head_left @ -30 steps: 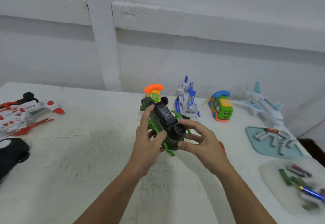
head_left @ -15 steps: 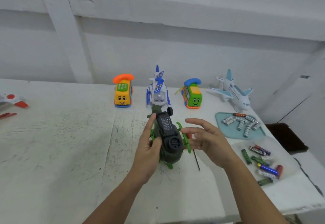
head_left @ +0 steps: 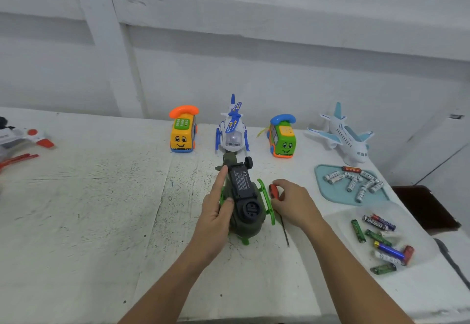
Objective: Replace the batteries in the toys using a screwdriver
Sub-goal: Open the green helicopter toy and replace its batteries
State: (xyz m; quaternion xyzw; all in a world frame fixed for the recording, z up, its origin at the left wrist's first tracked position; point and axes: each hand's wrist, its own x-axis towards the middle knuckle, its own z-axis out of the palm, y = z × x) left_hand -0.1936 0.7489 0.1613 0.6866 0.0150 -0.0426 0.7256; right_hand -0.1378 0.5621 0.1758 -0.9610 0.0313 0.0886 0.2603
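A dark green toy helicopter [head_left: 246,204] lies upside down on the white table, its black battery cover facing up. My left hand [head_left: 216,209] grips its left side, index finger stretched along the body. Just right of it lies a screwdriver with a red handle [head_left: 274,191] and a thin dark shaft [head_left: 284,232]. My right hand [head_left: 295,201] rests over the handle with fingers curled around it; the screwdriver still lies on the table.
Along the wall stand a yellow phone car [head_left: 182,134], a white-blue helicopter [head_left: 232,130], a green phone car [head_left: 282,136] and a white plane [head_left: 342,134]. A teal tray [head_left: 330,195] holds several silver batteries; a clear tray [head_left: 340,224] holds mixed batteries. A red-white toy [head_left: 23,138] lies far left.
The green helicopter came down from mid-air onto the table. My right hand let go of it and moved right onto the screwdriver handle. The camera swung right.
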